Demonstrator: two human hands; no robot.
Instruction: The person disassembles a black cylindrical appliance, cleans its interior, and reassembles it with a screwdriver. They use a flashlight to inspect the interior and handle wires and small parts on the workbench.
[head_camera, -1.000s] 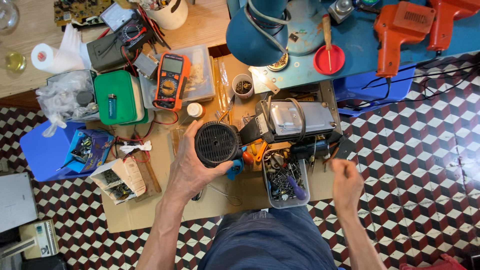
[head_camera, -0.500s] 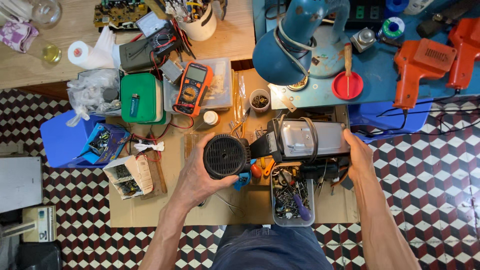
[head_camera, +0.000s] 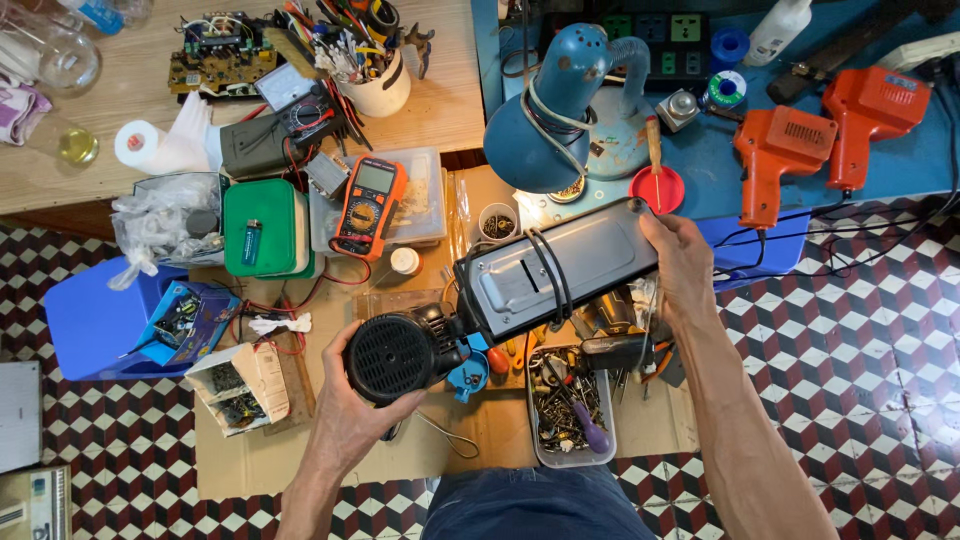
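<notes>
Nearest lies a clear tray of tools. Above it the left hand is clamped round the round black grille end of a grey appliance, and the right hand grips its far right corner. Held tilted over the cardboard, its metal casing looks rigid, fairly heavy and best carried at both ends. Farther off stands a blue lamp

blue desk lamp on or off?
On. The blue desk lamp throws a bright patch onto the cardboard under its shade, beside the grey device held in both hands.
</notes>
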